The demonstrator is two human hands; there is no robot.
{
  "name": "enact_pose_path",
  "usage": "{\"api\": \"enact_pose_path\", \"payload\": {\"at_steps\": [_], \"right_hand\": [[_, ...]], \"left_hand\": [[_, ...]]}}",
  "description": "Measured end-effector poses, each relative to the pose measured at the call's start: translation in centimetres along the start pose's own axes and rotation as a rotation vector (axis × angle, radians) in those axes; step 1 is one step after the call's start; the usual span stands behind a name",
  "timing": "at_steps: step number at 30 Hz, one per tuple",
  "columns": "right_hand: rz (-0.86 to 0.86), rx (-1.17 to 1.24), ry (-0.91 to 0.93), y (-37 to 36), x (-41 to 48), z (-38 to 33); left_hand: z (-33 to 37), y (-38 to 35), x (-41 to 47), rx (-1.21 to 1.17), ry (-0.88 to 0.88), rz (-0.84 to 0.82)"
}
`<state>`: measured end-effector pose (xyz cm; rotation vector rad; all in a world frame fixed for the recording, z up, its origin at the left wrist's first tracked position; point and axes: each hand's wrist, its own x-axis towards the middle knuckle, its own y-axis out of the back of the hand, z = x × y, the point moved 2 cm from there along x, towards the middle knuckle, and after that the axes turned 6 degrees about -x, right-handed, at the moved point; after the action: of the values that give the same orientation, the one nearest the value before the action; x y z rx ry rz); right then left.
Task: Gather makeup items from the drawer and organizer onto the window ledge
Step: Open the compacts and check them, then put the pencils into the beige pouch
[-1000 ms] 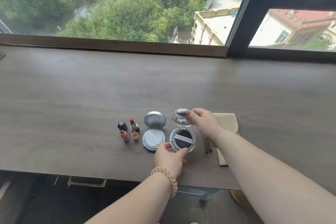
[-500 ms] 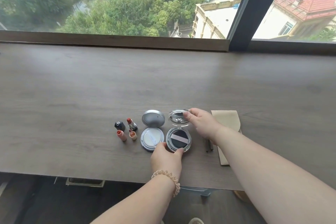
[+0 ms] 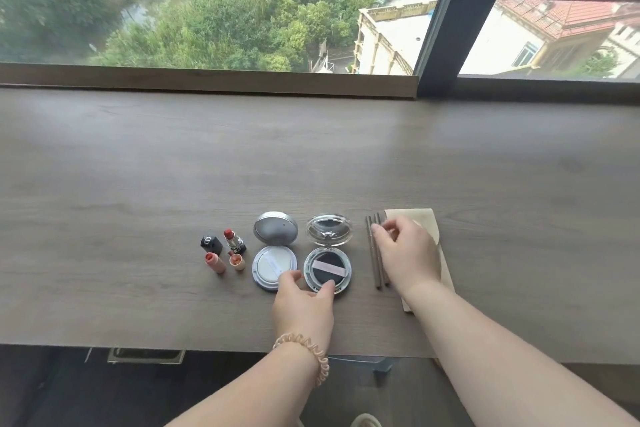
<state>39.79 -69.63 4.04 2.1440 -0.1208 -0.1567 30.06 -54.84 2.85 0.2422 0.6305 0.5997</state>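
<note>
On the grey-brown window ledge lie two open round compacts. The silver compact has a white puff; the clear-lidded compact has a black puff with a pink strap. My left hand rests at their near edges, thumb by the silver one, fingertip on the clear one's base. Left of them stand a red lipstick, its black cap, a peach lipstick and its cap. My right hand lies over the thin grey pencils, fingertips touching their far ends.
A beige pouch lies under my right hand and forearm. The window frame bounds the ledge at the back, with a dark post at the right. The ledge's near edge runs below my wrists, with dark floor beneath.
My right hand let go of the clear compact's lid and moved right onto the pencils. The lid now stands open. My left hand stays at the compacts' near edge.
</note>
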Motion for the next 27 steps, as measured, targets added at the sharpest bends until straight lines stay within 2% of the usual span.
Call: {"api": "enact_pose_path", "payload": {"at_steps": [3, 6, 13, 18, 22, 24, 27], "right_hand": [[-0.030, -0.238, -0.046, 0.0, -1.6, 1.7], [-0.066, -0.376, -0.050, -0.6, -2.1, 2.0], [-0.162, -0.443, -0.126, -1.4, -1.7, 2.0], [-0.201, -0.372, -0.181, -1.6, -1.7, 2.4], [-0.120, -0.239, -0.201, 0.1, -2.4, 2.3], [-0.055, -0.096, -0.177, 2.3, -2.9, 2.2], [-0.055, 0.259, -0.075, 6.4, -3.0, 1.2]], "left_hand": [[1.0, 0.1, -1.0, -0.037, -0.033, -0.001], [1.6, -0.2, -1.8, -0.066, -0.039, -0.027], [1.6, -0.2, -2.7, -0.067, -0.043, -0.062], [1.1, 0.2, -2.9, -0.111, -0.025, -0.059], [1.9, 0.8, -3.0, -0.141, -0.047, -0.060], [3.2, 1.4, -3.1, -0.122, -0.130, -0.101], [6.4, 2.7, -3.1, -0.053, -0.380, -0.215]]}}
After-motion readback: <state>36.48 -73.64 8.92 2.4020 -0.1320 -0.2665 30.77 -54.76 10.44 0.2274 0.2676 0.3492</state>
